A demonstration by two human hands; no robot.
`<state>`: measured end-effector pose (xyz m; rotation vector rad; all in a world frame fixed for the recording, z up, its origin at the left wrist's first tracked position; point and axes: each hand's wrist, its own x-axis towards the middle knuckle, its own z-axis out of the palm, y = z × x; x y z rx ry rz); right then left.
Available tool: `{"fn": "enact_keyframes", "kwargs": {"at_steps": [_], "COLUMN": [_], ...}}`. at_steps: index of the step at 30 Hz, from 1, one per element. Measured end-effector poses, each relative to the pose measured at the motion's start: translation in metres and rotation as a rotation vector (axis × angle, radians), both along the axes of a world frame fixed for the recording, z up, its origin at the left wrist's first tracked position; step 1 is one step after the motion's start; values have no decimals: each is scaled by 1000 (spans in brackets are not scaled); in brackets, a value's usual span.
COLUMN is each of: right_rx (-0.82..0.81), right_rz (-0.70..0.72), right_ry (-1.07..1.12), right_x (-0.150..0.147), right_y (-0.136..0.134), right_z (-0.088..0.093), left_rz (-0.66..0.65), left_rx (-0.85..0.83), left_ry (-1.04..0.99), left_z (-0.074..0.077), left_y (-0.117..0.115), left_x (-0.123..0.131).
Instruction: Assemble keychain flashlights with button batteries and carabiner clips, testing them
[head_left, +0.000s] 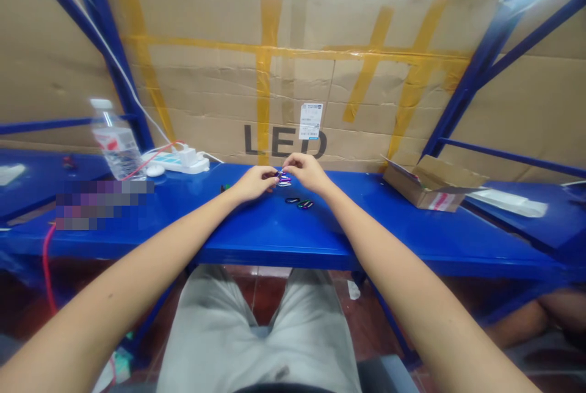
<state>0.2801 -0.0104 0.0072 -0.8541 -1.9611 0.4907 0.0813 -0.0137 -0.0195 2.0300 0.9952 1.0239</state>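
Note:
Just above the blue tabletop, my left hand and my right hand meet fingertip to fingertip. Shiny purple and silver carabiners show at and just under the fingertips; how many there are is too small to tell. My left hand is closed in a pinch at their left end. The right hand also pinches, from above, on something small that its fingers mostly hide. Nearer to me on the table lie a dark carabiner and a green one. A small black and green item sits beside my left wrist.
An open cardboard box stands at the right, with a white tray beyond it. On the left are a water bottle and a white power strip with cables. A cardboard panel closes off the back.

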Motion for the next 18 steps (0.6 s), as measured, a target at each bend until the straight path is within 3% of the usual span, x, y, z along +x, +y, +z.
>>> {"fn": "enact_keyframes", "kwargs": {"at_steps": [5,13,18], "right_rx": [-9,-68,-1], "right_rz": [2,50,-18], "right_ry": [-44,-23,-161], "right_x": [-3,1,5], "right_y": [-3,1,-3], "right_z": [-5,-3,-2], "left_rz": [24,75,98], "left_rx": [16,237,335], "left_ry": [100,261,309], "left_z": [3,5,2], "left_y": [-10,-13,-11], "left_x": [1,-1,0]}}
